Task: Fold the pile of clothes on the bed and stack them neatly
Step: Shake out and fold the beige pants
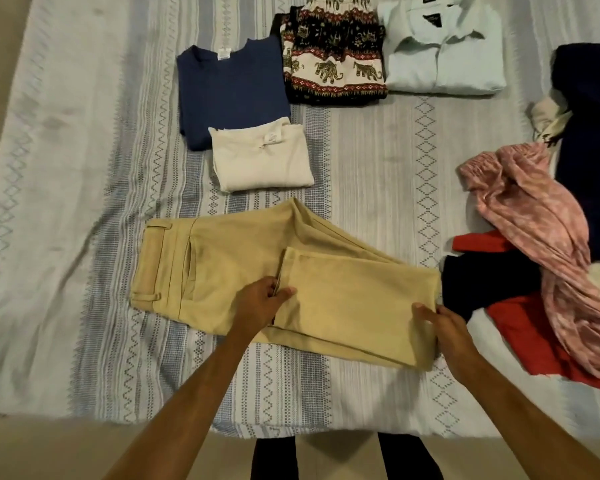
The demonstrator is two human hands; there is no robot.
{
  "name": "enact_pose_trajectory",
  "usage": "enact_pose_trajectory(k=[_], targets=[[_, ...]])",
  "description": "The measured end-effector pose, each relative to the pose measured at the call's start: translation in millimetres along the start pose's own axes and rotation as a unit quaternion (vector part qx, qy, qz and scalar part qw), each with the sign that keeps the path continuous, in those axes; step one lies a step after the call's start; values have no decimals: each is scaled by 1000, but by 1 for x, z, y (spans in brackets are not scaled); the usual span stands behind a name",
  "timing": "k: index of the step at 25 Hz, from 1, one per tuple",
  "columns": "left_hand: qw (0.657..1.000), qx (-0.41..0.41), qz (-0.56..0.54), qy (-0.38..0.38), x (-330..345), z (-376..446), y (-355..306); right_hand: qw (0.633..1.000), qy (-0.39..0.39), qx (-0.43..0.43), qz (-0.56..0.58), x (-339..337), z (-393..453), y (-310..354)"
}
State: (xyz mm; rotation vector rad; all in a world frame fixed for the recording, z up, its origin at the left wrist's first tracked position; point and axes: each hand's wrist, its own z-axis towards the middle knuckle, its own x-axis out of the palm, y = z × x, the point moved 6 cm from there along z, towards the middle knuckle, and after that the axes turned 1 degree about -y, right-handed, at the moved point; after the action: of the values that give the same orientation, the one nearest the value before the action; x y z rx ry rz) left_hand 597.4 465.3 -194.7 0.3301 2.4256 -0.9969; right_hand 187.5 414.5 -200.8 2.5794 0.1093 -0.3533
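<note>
— Where are the hands?

— Both on the khaki trousers (257, 271), which lie flat on the near middle of the bed (378, 161), waistband to the left, legs doubled back over themselves. The left hand (260, 303) pinches the hem edge of the folded-over leg, thumb on top. The right hand (444, 323) grips the fold at the trousers' right end, thumb on top, fingers tucked under the cloth.

— And the unfolded pile?

— Just right of the trousers: a navy piece (482, 282) touching them, a red garment (534, 334) partly under it, a pink patterned garment (541, 230) draped across both, and a large dark navy cloth (589, 133) at the far right edge.

— What is folded?

— Just beyond the trousers, a white top (260, 157) overlaps the near corner of a folded navy T-shirt (229, 88). Farther right sit folded elephant-print trousers (333, 60), then a pale collared shirt (444, 57).

— Any labels you can read?

— Tags show at the necks of the T-shirt, the white top and the shirt, but the writing is too small to read.
</note>
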Motion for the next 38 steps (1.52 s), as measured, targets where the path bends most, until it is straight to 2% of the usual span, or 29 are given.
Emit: enact_pose_trajectory(k=[2, 4, 6, 8, 10, 11, 12, 14, 15, 16, 17, 18, 20, 21, 22, 24, 25, 26, 27, 29, 30, 33, 35, 38], targets=[[1000, 2, 11, -21, 1, -2, -2, 999, 32, 28, 24, 0, 0, -3], [999, 12, -2, -52, -1, -9, -2, 999, 38, 17, -2, 0, -9, 4], [989, 74, 23, -124, -4, -20, -7, 998, 12, -36, -44, 0, -24, 24], [964, 176, 107, -166, 3, -31, -23, 992, -9, -106, -67, 3, -56, 57], [944, 237, 169, -155, 16, -36, -34, 981, 8, -168, -99, 18, -100, 96], [950, 228, 160, -139, 19, -34, -31, 970, 27, -207, -125, 32, -126, 117], [962, 211, 119, -127, 19, -29, -25, 956, 46, -247, -149, 51, -155, 139], [983, 164, -33, -78, 9, -22, -10, 929, 74, -314, -183, 102, -205, 177], [981, 126, -143, -37, -2, -25, -7, 913, 83, -348, -196, 136, -227, 193], [964, 68, -256, 18, -14, -30, -1, 896, 99, -381, -205, 178, -248, 208], [930, -12, -361, 63, -24, -34, 5, 886, 124, -398, -203, 220, -265, 218], [879, -117, -454, 84, -35, -38, 17, 883, 157, -398, -194, 265, -277, 222], [740, -263, -613, 92, -55, -42, 48, 880, 206, -372, -211, 349, -285, 210], [680, -280, -669, 102, -60, -39, 57, 881, 197, -364, -229, 377, -281, 200], [642, -264, -711, 116, -64, -36, 60, 885, 165, -364, -241, 394, -269, 185], [576, -234, -769, 150, -64, -37, 57, 890, 33, -373, -260, 390, -237, 156], [562, -215, -784, 154, -60, -42, 50, 897, -35, -350, -268, 371, -214, 139], [560, -206, -791, 134, -58, -46, 51, 911, -86, -302, -269, 348, -186, 116], [568, -218, -786, 107, -51, -49, 56, 935, -101, -237, -243, 329, -165, 96], [587, -242, -770, 69, -37, -53, 67, 984, -21, -136, -118, 309, -130, 65], [593, -242, -765, 55, -34, -52, 70, 990, 29, -111, -76, 306, -123, 59], [616, -278, -736, 44, -30, -53, 79, 991, 130, -41, -9, 304, -114, 56], [625, -267, -730, 81, -34, -58, 83, 984, 174, -40, -7, 305, -108, 60], [642, -239, -726, 67, -70, -61, 109, 985, 169, -36, 1, 314, -99, 58]])
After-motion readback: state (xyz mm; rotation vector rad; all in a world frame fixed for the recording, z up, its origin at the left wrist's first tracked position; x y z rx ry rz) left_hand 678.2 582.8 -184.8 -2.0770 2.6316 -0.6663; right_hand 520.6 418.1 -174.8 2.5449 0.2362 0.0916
